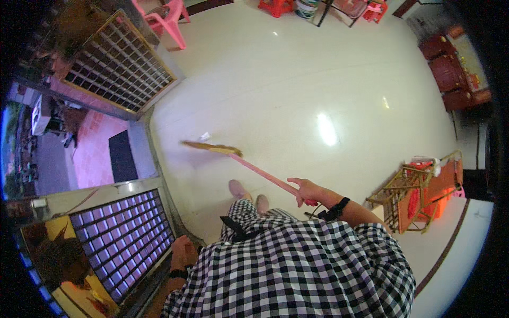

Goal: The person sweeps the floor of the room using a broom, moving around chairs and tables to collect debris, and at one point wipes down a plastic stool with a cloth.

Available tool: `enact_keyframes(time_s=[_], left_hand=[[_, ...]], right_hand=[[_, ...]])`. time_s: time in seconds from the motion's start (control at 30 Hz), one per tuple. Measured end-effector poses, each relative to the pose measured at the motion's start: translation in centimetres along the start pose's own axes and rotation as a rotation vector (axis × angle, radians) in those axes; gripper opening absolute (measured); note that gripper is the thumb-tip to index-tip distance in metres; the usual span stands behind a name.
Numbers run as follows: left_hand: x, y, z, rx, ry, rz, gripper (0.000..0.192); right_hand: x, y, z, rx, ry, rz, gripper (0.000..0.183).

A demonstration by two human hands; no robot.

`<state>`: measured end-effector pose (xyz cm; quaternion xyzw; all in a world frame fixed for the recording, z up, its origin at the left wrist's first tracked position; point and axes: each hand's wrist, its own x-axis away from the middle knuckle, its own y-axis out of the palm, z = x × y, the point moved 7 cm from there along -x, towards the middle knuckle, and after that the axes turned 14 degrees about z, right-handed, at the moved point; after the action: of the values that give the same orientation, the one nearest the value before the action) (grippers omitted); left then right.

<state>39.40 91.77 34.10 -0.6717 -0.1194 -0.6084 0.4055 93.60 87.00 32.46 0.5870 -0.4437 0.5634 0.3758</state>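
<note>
A long-handled broom [262, 173] with a pink handle reaches out over the pale tiled floor, its yellowish-brown head low over the tiles. My right hand [309, 191] is closed around the upper end of the handle, with the index finger stretched along it. A small crumpled white scrap [204, 137] lies just beyond the broom's bristles. My left hand [183, 251] hangs at my left side near the latticed door panel, away from the broom; its fingers look curled, and whether it holds anything is hidden. My shoes are on the floor between the broom and my body.
A lattice door leaf [121, 63] stands at the upper left, beside the open doorway with a dark mat [123, 156] outside. A pink plastic chair [169, 20] and red stools [276, 7] stand at the far side. A bamboo-framed rack [415, 198] is at right, beyond my right arm.
</note>
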Motion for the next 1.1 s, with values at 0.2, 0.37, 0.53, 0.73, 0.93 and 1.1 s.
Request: enact_keyframes(time_s=[0.2,0.37,0.53,0.73,0.93,1.1], left_hand=[[-11.9,-5.6,-6.5,0.635,-0.413,0.131,0.034],[-10.3,-7.4,-2.4,0.545,-0.261,0.111,0.035],[2.3,-1.5,1.1,0.559,-0.275,0.227,0.037],[11.2,1.3,3.2,0.382,-0.271,0.062,0.039],[12.2,2.0,9.9,0.402,-0.207,0.064,0.04],[6.5,0.7,9.0,0.36,-0.14,0.008,0.048]], right_hand=[[-3.1,0.7,-5.9,0.464,-0.309,0.198,0.091],[-2.4,-9.2,-1.3,0.003,0.037,0.422,0.086],[-1.0,-24.6,9.2,-0.358,0.118,0.649,0.042],[-1.3,-26.4,8.5,-0.63,0.141,0.515,0.022],[1.7,-5.4,6.8,-0.053,-0.084,0.387,0.056],[8.9,-4.6,-4.3,-0.094,-0.136,-0.103,0.086]])
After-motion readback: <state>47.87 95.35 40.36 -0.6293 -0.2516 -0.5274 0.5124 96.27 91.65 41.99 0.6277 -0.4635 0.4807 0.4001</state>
